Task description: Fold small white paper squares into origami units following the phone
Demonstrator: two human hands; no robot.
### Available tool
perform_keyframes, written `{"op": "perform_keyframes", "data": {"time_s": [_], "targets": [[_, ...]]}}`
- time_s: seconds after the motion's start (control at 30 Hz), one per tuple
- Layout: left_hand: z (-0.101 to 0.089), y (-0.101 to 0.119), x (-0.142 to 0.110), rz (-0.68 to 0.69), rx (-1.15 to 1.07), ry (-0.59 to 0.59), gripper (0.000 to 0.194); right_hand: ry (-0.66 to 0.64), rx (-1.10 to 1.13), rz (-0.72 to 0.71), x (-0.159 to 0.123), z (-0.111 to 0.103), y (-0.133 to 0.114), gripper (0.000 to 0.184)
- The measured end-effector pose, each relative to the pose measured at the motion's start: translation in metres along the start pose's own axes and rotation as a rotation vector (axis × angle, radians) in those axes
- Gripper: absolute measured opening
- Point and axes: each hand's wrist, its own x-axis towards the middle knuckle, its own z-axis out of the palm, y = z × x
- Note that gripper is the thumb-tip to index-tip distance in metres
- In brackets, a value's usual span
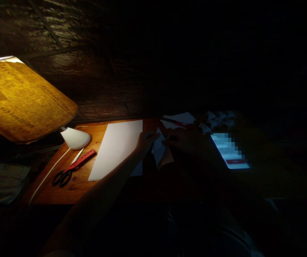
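Observation:
A folded piece of white paper (158, 151) hangs between my two hands above the wooden table. My left hand (145, 141) pinches its upper left edge. On the other side, my right hand (177, 140) grips the paper's right edge, though deep shadow hides most of its fingers. Under and beside my left forearm lies a large sheet of white paper (115, 146).
At left a lamp with a printed shade (27, 103) stands near scissors (62, 177) and a red strip with dark marks (82, 160). Paper pieces (180, 119) and small folded papers (220, 119) lie behind. A lit phone (229, 153) rests at right.

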Motion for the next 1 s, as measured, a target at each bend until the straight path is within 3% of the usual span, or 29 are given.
{"op": "perform_keyframes", "data": {"time_s": [0.27, 0.67, 0.83, 1.0], "targets": [[0.001, 0.002, -0.001, 0.044, 0.101, -0.025, 0.049, 0.045, 0.252, 0.011, 0.008, 0.014, 0.021, 0.021], [0.0, 0.002, -0.001, 0.062, 0.126, -0.03, 0.044, 0.029, 0.162, 0.025, 0.002, 0.004, 0.01, 0.02], [0.003, 0.003, 0.0, 0.066, 0.158, -0.169, 0.044, 0.034, 0.257, 0.035, 0.002, 0.001, 0.007, 0.021], [0.006, 0.004, -0.002, 0.053, 0.232, -0.314, 0.049, 0.06, 0.462, 0.058, 0.011, 0.013, 0.023, 0.034]]}}
